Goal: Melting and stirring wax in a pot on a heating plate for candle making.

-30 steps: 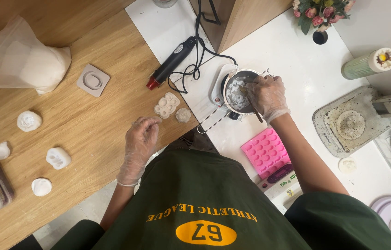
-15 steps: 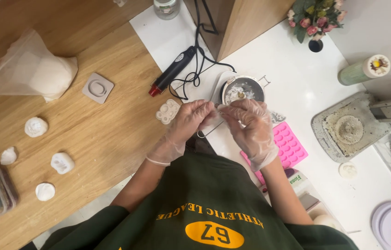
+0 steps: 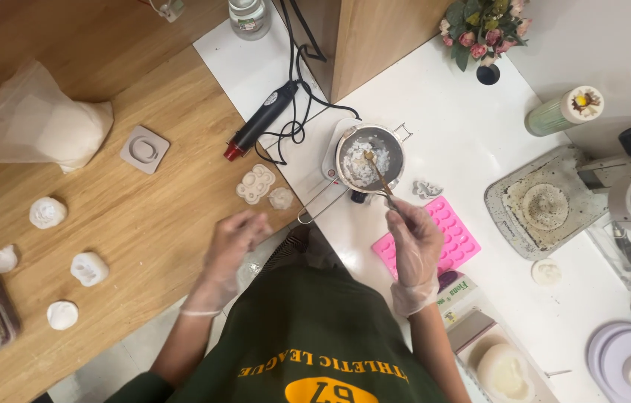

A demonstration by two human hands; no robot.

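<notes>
At the white counter, we hold a thin stirring stick [image 3: 377, 177] pinched in the gloved right hand [image 3: 414, 250], fingers closed around its near end. The stick's long axis runs from the hand up and to the left, its far tip dipping into a small metal pot [image 3: 370, 157] of white, flaky material that sits on a compact heater just beyond the hand. Our gloved left hand [image 3: 235, 240] hovers blurred over the wooden table edge, fingers loosely curled, and we cannot tell whether it holds anything; it is farther from the pot than the right. Just right of the right hand lies a pink silicone mould [image 3: 455, 240], partly under the wrist. Left of the pot rest a pale flower-shaped mould [image 3: 255, 183] and a black heat gun [image 3: 261, 122] with its coiled cord. Farther left, on the wood, sit small white cast pieces and a clear bag [image 3: 35, 127] of white material. At the far right stands a speckled grey tray [image 3: 547, 203].
</notes>
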